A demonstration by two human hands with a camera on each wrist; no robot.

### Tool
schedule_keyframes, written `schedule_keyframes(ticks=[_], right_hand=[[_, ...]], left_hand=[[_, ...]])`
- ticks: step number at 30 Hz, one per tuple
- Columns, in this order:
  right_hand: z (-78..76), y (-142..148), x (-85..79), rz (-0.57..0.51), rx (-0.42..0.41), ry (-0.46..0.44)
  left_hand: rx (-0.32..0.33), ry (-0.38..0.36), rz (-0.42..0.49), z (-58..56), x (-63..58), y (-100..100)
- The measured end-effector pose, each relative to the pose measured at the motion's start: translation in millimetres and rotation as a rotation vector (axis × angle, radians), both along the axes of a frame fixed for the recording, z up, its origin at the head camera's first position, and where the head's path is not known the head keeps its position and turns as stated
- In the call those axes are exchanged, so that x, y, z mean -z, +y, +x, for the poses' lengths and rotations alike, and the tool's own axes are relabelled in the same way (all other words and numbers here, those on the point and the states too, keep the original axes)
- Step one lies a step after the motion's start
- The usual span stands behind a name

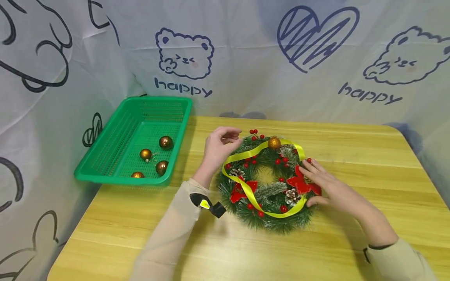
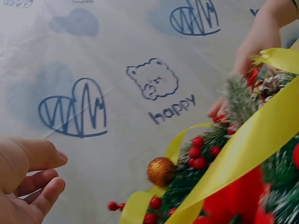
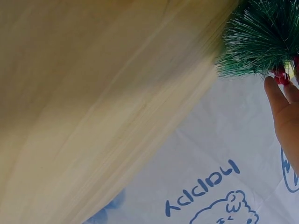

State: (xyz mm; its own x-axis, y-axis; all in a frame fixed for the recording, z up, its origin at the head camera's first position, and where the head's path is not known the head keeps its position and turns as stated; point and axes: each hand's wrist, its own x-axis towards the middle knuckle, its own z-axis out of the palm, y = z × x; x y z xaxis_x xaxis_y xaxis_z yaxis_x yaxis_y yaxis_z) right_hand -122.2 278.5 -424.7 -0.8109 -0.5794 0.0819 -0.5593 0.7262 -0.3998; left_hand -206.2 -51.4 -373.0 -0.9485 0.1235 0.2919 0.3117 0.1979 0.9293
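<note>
A green wreath [image 1: 270, 224] with red berries, pinecones and red flowers lies on the table. Yellow ribbon [image 1: 247, 191] loops loosely over its top, and an orange-gold ball ornament [image 1: 274, 143] sits at its far side. My left hand [image 1: 220, 146] hovers beside the wreath's upper left, fingers loosely bent; in the left wrist view nothing lies between its thumb and fingers [image 2: 44, 179]. On the right side, my right hand [image 1: 327, 187] rests with extended fingers on the wreath's edge, by a red flower [image 1: 303, 183]. The right wrist view shows its fingertips right at red berries [image 3: 281, 76].
Left of the wreath stands a green plastic basket [image 1: 131, 180] holding several brown and gold ball ornaments [image 1: 165, 143]. The wooden table [image 1: 379, 164] extends to the right. White cloth [image 1: 246, 78] with drawings hangs behind and at the left.
</note>
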Motion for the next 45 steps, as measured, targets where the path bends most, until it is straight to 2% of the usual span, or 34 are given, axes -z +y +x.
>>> schedule_keyframes(ticks=[7, 12, 23, 28, 34, 45], right_hand=[[-0.6, 0.8, 0.3, -0.001, -0.002, 0.001], [-1.0, 1.0, 0.1, -0.003, 0.001, -0.006], [-2.5, 2.0, -0.8, -0.006, -0.020, -0.001], [-2.1, 1.5, 0.0, -0.006, -0.021, 0.007], [-1.8, 0.4, 1.1, -0.005, -0.004, 0.011], [-1.8, 2.0, 1.4, -0.012, -0.017, 0.018]], left_hand=[[0.054, -0.024, -0.053, -0.8, 2.9, 20.7], [0.075, -0.046, -0.114, -6.9, 5.3, 34.5], [0.059, -0.072, -0.290, -19.0, 14.3, 62.9], [0.040, -0.077, -0.332, -22.9, 19.9, 69.1], [0.046, -0.084, -0.370, -24.2, 23.9, 71.4], [0.044, -0.053, -0.441, -24.2, 23.3, 79.5]])
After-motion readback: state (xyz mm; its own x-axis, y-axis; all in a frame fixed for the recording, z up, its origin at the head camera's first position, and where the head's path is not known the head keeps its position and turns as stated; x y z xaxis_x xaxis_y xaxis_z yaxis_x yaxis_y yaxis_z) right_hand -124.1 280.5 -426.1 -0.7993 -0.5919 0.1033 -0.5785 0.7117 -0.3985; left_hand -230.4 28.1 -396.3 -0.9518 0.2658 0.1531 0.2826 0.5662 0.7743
